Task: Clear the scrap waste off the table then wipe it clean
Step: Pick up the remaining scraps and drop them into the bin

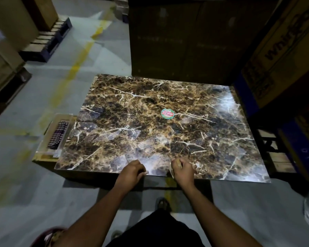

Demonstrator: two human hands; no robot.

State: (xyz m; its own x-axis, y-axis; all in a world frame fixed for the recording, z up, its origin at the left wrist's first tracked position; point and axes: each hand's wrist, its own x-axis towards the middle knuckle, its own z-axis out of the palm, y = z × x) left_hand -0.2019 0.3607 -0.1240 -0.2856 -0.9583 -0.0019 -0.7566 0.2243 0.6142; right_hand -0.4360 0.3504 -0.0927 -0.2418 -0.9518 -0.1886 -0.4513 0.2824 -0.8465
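The table (212, 122) has a glossy brown marble-pattern top. A clear plastic film scrap (155, 157) lies on its near edge, hard to make out against the glare. My left hand (132, 171) is curled at the near edge and pinches the film's left side. At the film's right side my right hand (183, 169) is curled too, gripping a raised strip of it. A round green and red sticker (167, 114) sits near the middle of the top. A checked cloth (58, 135) lies in a shallow cardboard tray (43, 154) against the table's left side.
Large cardboard boxes (185, 41) stand right behind the table and more boxes (284, 50) crowd its right side. Pallets (48, 38) with cartons stand at the far left. Grey floor with a yellow line (75, 68) lies open to the left. My foot (162, 204) shows below.
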